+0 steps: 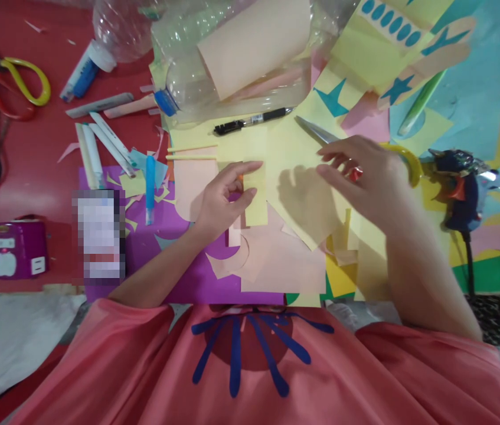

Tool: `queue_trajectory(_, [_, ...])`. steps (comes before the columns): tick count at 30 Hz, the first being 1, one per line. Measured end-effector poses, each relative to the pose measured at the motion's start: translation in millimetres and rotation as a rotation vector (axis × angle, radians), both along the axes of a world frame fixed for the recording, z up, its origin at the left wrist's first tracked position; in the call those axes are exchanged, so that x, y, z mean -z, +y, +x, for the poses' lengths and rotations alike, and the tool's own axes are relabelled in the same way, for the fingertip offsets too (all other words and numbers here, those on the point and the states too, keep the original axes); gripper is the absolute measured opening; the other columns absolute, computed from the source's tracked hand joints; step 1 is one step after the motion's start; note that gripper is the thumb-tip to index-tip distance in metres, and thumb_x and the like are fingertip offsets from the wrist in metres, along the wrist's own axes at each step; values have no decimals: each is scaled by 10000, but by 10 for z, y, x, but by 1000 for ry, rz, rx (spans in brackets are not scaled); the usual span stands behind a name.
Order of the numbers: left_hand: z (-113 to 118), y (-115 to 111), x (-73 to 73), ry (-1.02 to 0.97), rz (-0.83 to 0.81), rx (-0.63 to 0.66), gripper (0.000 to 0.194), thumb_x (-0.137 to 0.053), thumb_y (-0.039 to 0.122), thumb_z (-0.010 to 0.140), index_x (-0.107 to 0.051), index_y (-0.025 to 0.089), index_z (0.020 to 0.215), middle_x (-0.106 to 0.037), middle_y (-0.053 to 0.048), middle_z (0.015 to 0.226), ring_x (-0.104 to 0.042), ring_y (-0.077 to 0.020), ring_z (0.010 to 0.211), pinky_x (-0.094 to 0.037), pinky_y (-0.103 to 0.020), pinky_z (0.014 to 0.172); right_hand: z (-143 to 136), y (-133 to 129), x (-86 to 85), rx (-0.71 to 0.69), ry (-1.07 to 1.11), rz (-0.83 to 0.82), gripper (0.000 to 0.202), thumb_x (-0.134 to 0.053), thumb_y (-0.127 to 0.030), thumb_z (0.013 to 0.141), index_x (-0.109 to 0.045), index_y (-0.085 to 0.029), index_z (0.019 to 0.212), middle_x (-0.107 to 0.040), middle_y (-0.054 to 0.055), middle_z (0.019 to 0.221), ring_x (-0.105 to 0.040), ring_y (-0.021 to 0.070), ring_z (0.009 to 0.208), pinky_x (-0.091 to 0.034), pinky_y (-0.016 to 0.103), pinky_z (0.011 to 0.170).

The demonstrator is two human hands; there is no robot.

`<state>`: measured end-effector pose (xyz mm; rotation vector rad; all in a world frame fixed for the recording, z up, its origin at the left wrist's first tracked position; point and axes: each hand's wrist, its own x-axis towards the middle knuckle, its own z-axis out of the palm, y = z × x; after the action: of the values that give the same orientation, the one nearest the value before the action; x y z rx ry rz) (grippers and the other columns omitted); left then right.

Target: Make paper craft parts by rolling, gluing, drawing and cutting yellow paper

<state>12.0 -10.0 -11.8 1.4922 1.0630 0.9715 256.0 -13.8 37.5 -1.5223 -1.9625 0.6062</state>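
My left hand [225, 200] is at the middle of the table with a small yellow paper strip [256, 206] between thumb and fingers. The thumb and index finger lie across its face, and the other fingers curl in by its left edge, partly hidden. My right hand [360, 174] hovers over a pair of scissors [314, 130], fingers loosely bent and apart, casting a shadow on a large yellow sheet [291, 153]. The blades point up and left, and a yellow handle loop shows behind the wrist. Below the left hand lies a cut pink paper piece [254, 254].
Clear plastic bottles [188, 82] and a black pen [252, 121] are beyond my hands. Several markers [112, 141], a phone [99, 233], a purple box [18, 249] and other scissors [28, 82] occupy the left. A dark blue glue gun [466, 195] with a cord rests at right.
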Motion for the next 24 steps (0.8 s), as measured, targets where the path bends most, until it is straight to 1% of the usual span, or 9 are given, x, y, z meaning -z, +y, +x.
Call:
queue_trajectory(1, [-2,-2,5,-5,-10,2,365,-665,410,827,-666,254,1157,-645,-50,1172,-618,-112,782,-516,-245,702,125,8,-45,50,-128,-7,151,-651,-266,838,-687,-234,981,-695,89,978,-643,207,810,-498,360,700])
queue_trajectory(2, [-4,-3,11,-14,-19,6,380,-668,419,826,-660,260,1171,-640,-50,1189,-622,-114,786,-518,-247,702,250,10,-79,80,-260,-43,195,-656,-227,828,-690,-231,1020,-686,117,1064,-643,244,962,-497,397,823])
queue_trajectory(4, [-8,-5,19,-34,-23,18,407,-676,441,821,-649,274,1192,-633,-46,1215,-626,-117,795,-522,-249,700,478,-4,-115,123,-481,-151,269,-616,-233,877,-665,-208,1140,-648,170,1176,-600,276,1119,-451,434,957])
queue_trajectory(7, [-9,-6,18,-56,-41,35,446,-689,477,809,-636,293,1211,-610,-44,1259,-634,-119,797,-523,-247,680,682,-36,-113,113,-677,-337,461,-625,-303,886,-551,-225,1335,-637,186,1134,-616,284,1027,-466,423,881])
queue_trajectory(12, [-5,-8,3,-70,-81,47,494,-706,520,788,-619,317,1230,-573,-40,1333,-610,-85,690,-516,-245,612,615,-2,-92,99,-743,-428,621,-669,-214,812,-485,-222,1405,-603,171,1088,-605,280,996,-456,388,873])
queue_trajectory(15, [-7,-7,2,-84,-92,64,506,-712,516,784,-604,351,1249,-561,-25,1362,-592,-68,642,-518,-247,588,502,56,-94,123,-754,-445,615,-666,-172,773,-516,-229,1367,-608,150,1012,-602,273,965,-459,373,851])
queue_trajectory(20, [-21,-9,-10,-53,-106,82,550,-711,531,781,-573,369,1288,-524,-28,1414,-649,-109,717,-536,-254,577,465,87,-109,242,-765,-409,426,-608,-217,837,-601,-173,1262,-635,210,1073,-621,255,883,-455,381,782])
queue_trajectory(23, [-28,-5,-5,-61,-86,89,550,-701,544,789,-573,367,1293,-526,-26,1413,-666,-120,754,-556,-267,613,585,73,-124,223,-675,-335,324,-614,-194,855,-650,-211,1176,-666,169,1088,-638,204,898,-447,353,757])
queue_trajectory(24, [-30,-1,4,-66,-69,92,540,-697,543,793,-576,369,1291,-529,-24,1412,-664,-111,740,-558,-266,617,637,66,-133,198,-636,-337,276,-621,-240,869,-661,-232,1142,-680,143,1056,-642,180,869,-443,345,735])
